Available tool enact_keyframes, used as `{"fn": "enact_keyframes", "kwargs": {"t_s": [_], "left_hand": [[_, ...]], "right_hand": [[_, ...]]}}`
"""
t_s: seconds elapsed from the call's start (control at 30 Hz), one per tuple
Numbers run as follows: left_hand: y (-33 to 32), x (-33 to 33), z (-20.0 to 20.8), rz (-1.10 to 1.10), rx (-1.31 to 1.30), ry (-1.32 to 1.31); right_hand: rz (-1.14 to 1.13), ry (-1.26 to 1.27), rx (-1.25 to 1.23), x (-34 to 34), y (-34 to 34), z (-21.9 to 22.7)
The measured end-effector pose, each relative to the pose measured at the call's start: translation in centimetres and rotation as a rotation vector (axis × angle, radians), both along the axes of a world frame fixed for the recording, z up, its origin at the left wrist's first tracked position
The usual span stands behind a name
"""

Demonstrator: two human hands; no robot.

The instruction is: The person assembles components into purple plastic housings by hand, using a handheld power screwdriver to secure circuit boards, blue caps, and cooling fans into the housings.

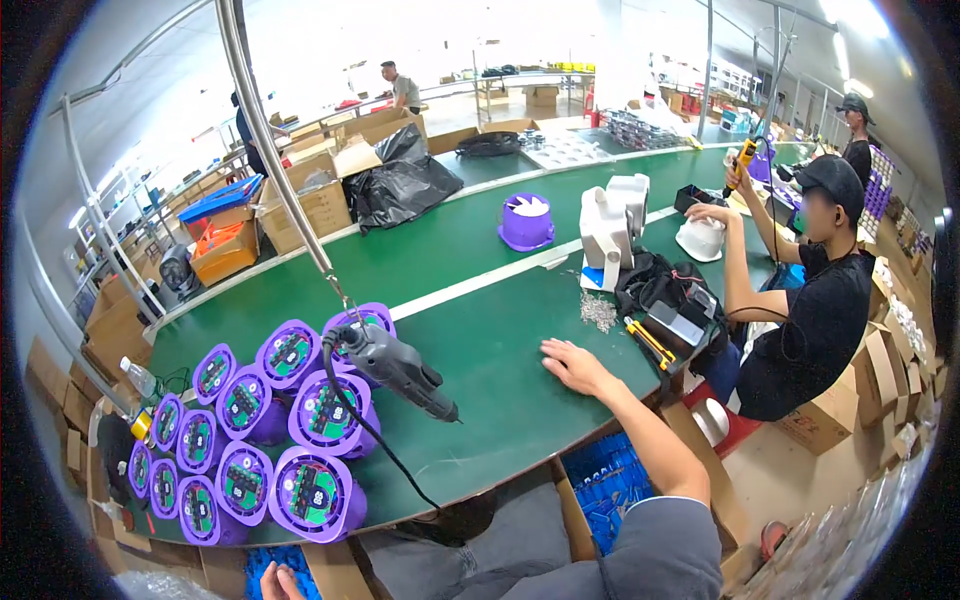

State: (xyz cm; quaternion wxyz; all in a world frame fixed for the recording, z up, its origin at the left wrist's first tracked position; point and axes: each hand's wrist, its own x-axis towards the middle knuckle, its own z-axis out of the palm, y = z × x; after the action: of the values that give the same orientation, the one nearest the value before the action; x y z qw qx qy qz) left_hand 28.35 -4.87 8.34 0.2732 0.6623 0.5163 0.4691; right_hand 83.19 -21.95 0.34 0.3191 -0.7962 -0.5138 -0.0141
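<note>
My right hand (575,367) lies flat on the green tabletop (480,400), fingers stretched out and nothing in it. At the lower edge, only the fingers of my left hand (281,582) show. They look loosely apart and hold nothing visible, beside a box of blue parts (255,562). A dark electric screwdriver (400,368) hangs from above between my right hand and the purple housings, its tip pointing down to the right. Several purple housings (317,497) with green circuit boards stand in rows on the left. A small heap of screws (598,311) lies beyond my right hand.
Another carton of blue parts (608,485) sits below the table edge. A black bag (660,290), a yellow-black cutter (650,345) and white housings (612,225) lie on the right. A purple bucket-shaped housing (526,222) stands farther back. A co-worker (810,320) at right holds a yellow tool (741,163).
</note>
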Motion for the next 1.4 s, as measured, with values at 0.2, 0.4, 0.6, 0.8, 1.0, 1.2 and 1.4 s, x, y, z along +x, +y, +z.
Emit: {"fn": "enact_keyframes", "kwargs": {"t_s": [0.2,0.4,0.6,0.8,1.0,1.2,1.4], "left_hand": [[1.7,2.9,0.6,-0.138,0.013,-0.211],[0.9,8.6,4.3,-0.348,0.195,-0.163],[0.8,6.7,4.2,-0.278,0.236,-0.062],[1.2,6.2,3.8,-0.299,0.231,-0.163],[1.9,8.4,3.6,-0.439,0.130,-0.222],[2.6,12.0,4.0,-0.678,0.184,-0.097],[0.5,19.7,0.6,-0.952,0.022,0.070]], "right_hand": [[-0.034,0.185,0.268,3.4,-3.8,-1.1],[-0.305,0.128,0.197,7.6,-4.7,-1.2],[-0.289,0.283,0.399,-2.6,2.1,2.1],[0.192,0.513,0.348,-13.7,7.0,9.6],[0.512,0.471,0.359,-22.8,12.5,13.7],[0.337,0.589,0.610,-26.0,16.5,13.9],[0.430,0.986,0.814,-25.0,12.4,14.8]]}}
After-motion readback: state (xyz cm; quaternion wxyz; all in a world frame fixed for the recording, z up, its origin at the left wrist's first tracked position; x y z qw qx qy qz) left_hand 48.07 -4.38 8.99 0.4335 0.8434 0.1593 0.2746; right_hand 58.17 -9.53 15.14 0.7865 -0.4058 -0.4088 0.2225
